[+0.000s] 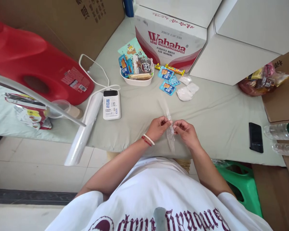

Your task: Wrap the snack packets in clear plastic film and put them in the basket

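A thin clear plastic bag (170,139), gathered into a narrow strip, runs between my hands above the table's front part. My left hand (159,127), with a white and a red bracelet at the wrist, pinches its left edge. From the other side my right hand (185,131) pinches it between thumb and forefinger. Beyond the hands lie several blue snack packets (167,87), yellow-wrapped bars (175,69) and small white packets (187,91). A white basket (136,81) of snacks stands behind them to the left.
A white power bank (111,106) with a cable and a roll of clear plastic (84,131) lie at left, by a big red jug (38,64). A Wahaha carton (170,41) stands behind. At right are a black phone (256,137), plastic bottles (280,131) and a green stool (245,183) below.
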### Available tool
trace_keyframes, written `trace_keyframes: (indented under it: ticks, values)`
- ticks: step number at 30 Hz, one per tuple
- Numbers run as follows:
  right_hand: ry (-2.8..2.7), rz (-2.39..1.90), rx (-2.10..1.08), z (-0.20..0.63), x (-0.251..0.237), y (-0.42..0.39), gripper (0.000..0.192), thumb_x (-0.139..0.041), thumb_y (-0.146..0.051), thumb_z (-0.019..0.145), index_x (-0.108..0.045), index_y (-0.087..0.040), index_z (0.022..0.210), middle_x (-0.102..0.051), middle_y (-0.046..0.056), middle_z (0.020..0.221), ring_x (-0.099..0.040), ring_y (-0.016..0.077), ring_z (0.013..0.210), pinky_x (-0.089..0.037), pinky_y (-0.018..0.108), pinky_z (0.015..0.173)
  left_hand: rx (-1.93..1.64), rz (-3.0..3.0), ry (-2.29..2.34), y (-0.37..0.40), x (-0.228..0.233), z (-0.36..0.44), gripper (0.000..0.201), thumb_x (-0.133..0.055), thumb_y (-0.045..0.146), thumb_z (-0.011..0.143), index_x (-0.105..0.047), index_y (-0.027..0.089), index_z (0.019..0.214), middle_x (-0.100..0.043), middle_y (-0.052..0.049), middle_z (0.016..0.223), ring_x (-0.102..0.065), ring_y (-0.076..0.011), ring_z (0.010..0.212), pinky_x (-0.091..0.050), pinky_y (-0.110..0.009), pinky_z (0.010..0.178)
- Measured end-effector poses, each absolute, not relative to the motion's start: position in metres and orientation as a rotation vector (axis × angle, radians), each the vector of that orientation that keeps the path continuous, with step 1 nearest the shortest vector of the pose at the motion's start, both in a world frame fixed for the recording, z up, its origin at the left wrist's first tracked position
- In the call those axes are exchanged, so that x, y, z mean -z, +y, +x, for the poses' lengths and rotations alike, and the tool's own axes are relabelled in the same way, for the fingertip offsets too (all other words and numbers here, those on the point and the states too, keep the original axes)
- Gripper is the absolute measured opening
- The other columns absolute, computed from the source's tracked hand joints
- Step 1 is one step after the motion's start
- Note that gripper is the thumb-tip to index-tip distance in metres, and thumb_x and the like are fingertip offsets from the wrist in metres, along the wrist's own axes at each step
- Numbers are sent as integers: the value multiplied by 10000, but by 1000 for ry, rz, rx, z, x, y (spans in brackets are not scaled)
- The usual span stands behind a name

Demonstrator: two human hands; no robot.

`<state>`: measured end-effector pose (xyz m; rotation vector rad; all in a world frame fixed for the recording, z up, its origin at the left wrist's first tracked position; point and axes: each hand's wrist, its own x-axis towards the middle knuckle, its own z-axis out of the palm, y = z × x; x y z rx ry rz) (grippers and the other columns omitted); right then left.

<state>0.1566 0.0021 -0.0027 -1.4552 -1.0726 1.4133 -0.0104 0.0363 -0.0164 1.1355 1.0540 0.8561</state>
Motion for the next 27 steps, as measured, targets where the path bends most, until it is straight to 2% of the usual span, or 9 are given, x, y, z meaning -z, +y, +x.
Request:
trace_keyframes:
  ticks: [5,10,16,21,24,27]
  values:
    - [-1000,-1381,-1451,152,6,-2,349,-835,-501,756,-664,-226,884,-617,-19,776,-560,130,687,-539,270,633,-859,1034,1061,33,19,-10,493,-771,621,744,-580,169,695,-520,43,657,-424,-104,649,-350,-259,638]
    - [-977,-1377,-1520,149,12,0,362,-845,-528,751,-704,-203,826,-639,-17,721,-574,119,654,-533,267,659,-854,969,1048,30,19,-8,504,-771,626,749,-565,170,686,-460,63,609,-382,-92,618,-316,-254,608]
    - [-749,-1297,-1645,151,8,7,418,-916,-536,661,-700,-200,783,-626,-14,716,-558,118,666,-533,254,628,-835,900,972,36,17,-9,545,-855,632,653,-645,146,782,-575,37,691,-436,-84,622,-351,-248,605]
    - [-627,-1236,-1683,168,2,16,396,-932,-491,668,-681,-211,794,-612,-18,747,-546,100,669,-510,226,633,-832,775,931,50,18,-21,531,-878,608,664,-609,166,784,-521,69,613,-435,-68,572,-358,-216,558]
    - [-592,-1248,-1670,184,3,20,416,-935,-497,658,-675,-215,819,-615,-12,785,-565,110,714,-516,225,648,-816,659,895,57,19,-37,509,-916,540,657,-597,169,802,-644,20,785,-584,-98,728,-493,-230,677]
    - [-603,-1323,-1700,194,4,21,446,-926,-522,654,-647,-211,811,-619,1,826,-590,133,775,-551,260,691,-775,532,852,60,21,-48,500,-942,470,648,-581,171,823,-702,-29,1004,-665,-163,942,-581,-362,867]
